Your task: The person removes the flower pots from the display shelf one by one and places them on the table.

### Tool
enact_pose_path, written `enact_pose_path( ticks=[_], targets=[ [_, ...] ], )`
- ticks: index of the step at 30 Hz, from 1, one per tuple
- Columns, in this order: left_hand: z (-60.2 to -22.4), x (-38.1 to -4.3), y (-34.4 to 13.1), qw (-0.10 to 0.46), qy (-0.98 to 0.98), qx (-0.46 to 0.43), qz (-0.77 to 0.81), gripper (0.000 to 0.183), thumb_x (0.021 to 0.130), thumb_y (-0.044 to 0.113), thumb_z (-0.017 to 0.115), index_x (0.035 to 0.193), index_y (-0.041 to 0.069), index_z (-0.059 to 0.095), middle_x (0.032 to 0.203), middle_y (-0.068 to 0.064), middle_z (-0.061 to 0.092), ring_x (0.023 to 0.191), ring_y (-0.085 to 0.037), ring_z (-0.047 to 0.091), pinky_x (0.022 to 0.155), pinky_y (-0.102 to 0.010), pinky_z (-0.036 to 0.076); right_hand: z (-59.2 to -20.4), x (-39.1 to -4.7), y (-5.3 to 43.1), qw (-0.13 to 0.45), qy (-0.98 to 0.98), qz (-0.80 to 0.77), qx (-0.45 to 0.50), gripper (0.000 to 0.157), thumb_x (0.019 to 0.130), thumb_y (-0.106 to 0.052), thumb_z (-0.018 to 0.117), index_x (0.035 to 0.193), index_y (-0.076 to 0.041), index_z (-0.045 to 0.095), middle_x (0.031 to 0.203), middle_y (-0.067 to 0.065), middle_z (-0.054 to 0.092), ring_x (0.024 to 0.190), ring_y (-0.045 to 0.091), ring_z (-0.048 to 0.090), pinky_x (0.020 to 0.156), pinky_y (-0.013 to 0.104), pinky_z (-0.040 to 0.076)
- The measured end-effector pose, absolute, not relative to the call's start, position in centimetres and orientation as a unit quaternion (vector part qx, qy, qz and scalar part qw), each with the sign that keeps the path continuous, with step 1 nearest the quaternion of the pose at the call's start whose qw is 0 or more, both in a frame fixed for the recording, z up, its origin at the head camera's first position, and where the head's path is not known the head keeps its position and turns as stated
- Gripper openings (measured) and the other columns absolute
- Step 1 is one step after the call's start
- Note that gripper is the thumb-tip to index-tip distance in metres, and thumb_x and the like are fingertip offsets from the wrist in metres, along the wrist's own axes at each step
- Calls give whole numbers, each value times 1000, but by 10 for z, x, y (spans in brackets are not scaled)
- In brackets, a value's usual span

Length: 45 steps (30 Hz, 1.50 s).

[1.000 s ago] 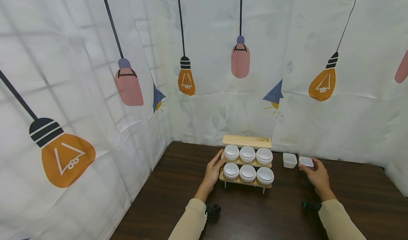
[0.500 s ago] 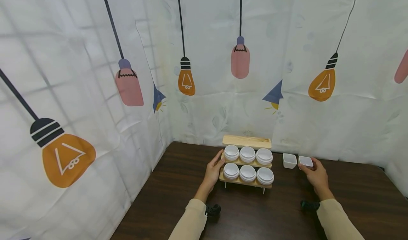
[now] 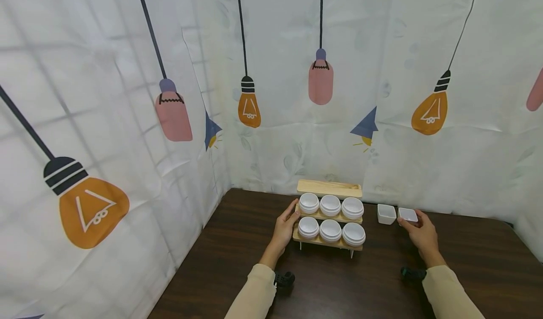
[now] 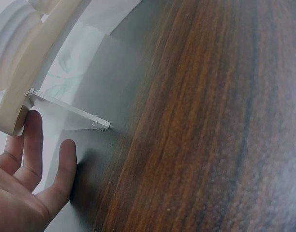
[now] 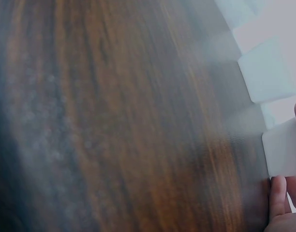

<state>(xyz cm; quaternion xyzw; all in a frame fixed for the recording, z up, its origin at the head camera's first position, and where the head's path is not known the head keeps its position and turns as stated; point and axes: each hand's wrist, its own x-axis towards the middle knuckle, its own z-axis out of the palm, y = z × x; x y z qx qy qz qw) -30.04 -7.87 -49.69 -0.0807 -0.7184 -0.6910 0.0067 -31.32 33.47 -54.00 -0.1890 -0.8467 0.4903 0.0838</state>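
A tiered wooden rack (image 3: 326, 243) on clear legs carries several round white bowls (image 3: 331, 230) in two rows. At its left end, my left hand (image 3: 283, 229) holds the edge of a shelf. Fingers come up against the underside of the wooden board (image 4: 22, 79), beside a clear leg (image 4: 70, 108), in the left wrist view; the thumb is out of sight there. Over to the right, my right hand (image 3: 424, 238) pinches a small square white cup (image 3: 407, 215) between thumb and fingers. That cup (image 5: 286, 150) stands on the table in the right wrist view.
Another square white cup (image 3: 386, 214) stands between the rack and the held one. The rack's upper wooden tier (image 3: 328, 188) rises close to the printed curtain (image 3: 275, 144). Dark wood-grain table (image 3: 339, 286) spreads in front, its left edge running along the side curtain.
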Motion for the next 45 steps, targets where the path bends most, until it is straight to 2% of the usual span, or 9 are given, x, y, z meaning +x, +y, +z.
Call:
enact_pose_path(
  ticks=[4, 12, 19, 25, 30, 34, 37, 42, 45],
  targets=[
    [-497, -301, -79, 8, -717, -81, -692, 49, 107, 23, 55, 154, 18, 48, 144, -13, 61, 118, -14, 58, 114, -48, 40, -540, -314, 335, 83, -848, 488, -188, 87, 100, -44, 63, 162, 0, 19, 153, 32, 39, 128, 41, 47, 90, 45, 44],
    [-497, -300, -79, 5, -717, -81, -692, 48, 107, 23, 55, 154, 19, 49, 140, -14, 63, 114, -11, 59, 108, -42, 44, -541, -314, 335, 89, -849, 484, -192, 86, 100, -42, 64, 162, 0, 21, 149, 31, 42, 123, 39, 48, 83, 36, 41],
    [-497, -300, -80, 2, -716, -79, -694, 48, 107, 23, 56, 154, 20, 48, 134, -14, 65, 108, -7, 59, 99, -31, 46, -542, -312, 334, 93, -841, 496, -197, 89, 99, -41, 65, 163, -1, 18, 153, 33, 37, 128, 41, 44, 96, 49, 43],
    [-498, -299, -79, 5, -717, -79, -692, 48, 107, 23, 55, 154, 19, 49, 138, -14, 64, 113, -12, 60, 105, -39, 46, -542, -308, 333, 97, -833, 508, -196, 90, 99, -41, 65, 164, -3, 16, 157, 35, 34, 136, 45, 40, 103, 55, 42],
    [-498, -299, -79, 5, -717, -79, -693, 48, 107, 23, 55, 154, 18, 48, 137, -14, 65, 113, -12, 60, 103, -36, 47, -543, -304, 332, 103, -827, 518, -192, 89, 99, -38, 67, 164, -3, 17, 155, 34, 35, 137, 44, 41, 88, 30, 47],
    [-499, -300, -80, 5, -717, -78, -692, 48, 107, 22, 55, 154, 19, 49, 131, -14, 67, 107, -8, 60, 97, -29, 48, -545, -302, 333, 105, -824, 524, -189, 90, 99, -40, 67, 163, -3, 18, 154, 33, 36, 136, 42, 43, 69, 9, 34],
    [-498, -301, -80, 5, -716, -79, -693, 49, 107, 22, 56, 154, 18, 48, 127, -14, 68, 103, -6, 60, 95, -29, 48, -546, -301, 332, 107, -821, 527, -193, 91, 99, -41, 67, 163, -2, 17, 154, 32, 36, 135, 41, 42, 72, 10, 36],
    [-498, -301, -79, 9, -717, -78, -693, 50, 107, 21, 55, 155, 13, 46, 125, -15, 67, 102, -6, 58, 95, -31, 48, -545, -299, 330, 109, -814, 533, -202, 93, 99, -42, 66, 163, -1, 13, 153, 33, 34, 136, 43, 41, 88, 29, 43],
    [-498, -302, -78, 12, -718, -75, -692, 50, 107, 22, 56, 155, 13, 46, 126, -16, 67, 102, -6, 59, 95, -31, 48, -545, -296, 328, 111, -808, 540, -208, 93, 99, -42, 65, 163, 0, 12, 152, 34, 35, 136, 43, 41, 85, 24, 42]
  ],
)
